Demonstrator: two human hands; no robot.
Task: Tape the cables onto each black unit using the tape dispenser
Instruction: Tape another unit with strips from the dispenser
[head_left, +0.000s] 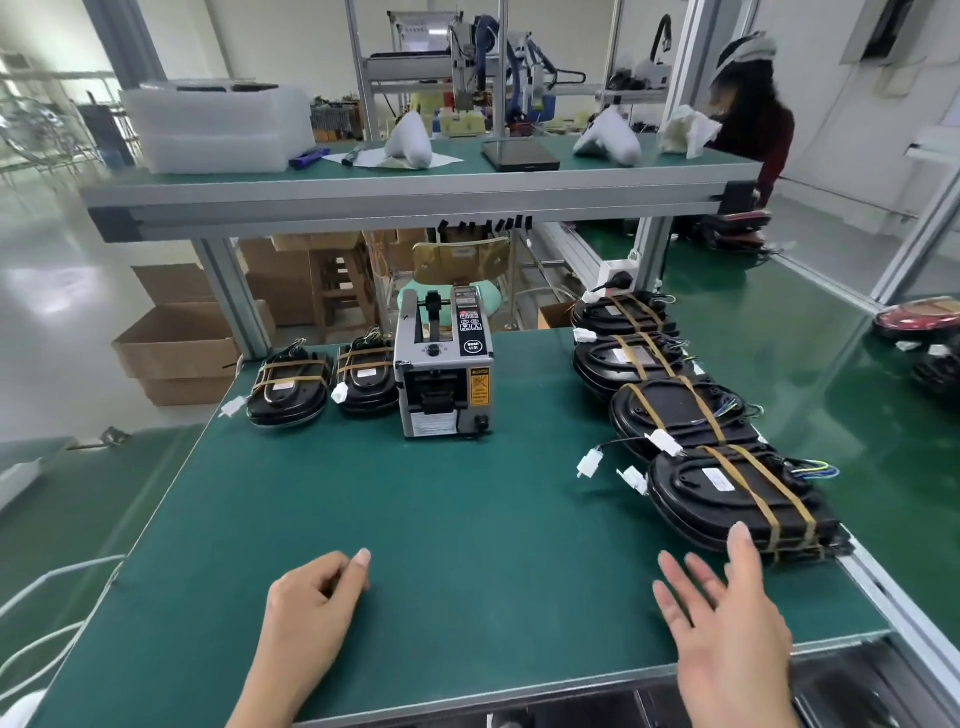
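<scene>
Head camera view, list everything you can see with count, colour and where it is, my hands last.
black units: four stacks, right side in a row; two more, far left; all strapped with tan tape
tape dispenser: one, grey, far centre of the table
white connectors: several, on cable ends beside the units
table: one, green mat
upper shelf: one, grey frame, above the table
cardboard boxes: several, brown, floor at left
left hand: loosely curled, holding nothing
right hand: fingers spread, by the nearest unit
</scene>
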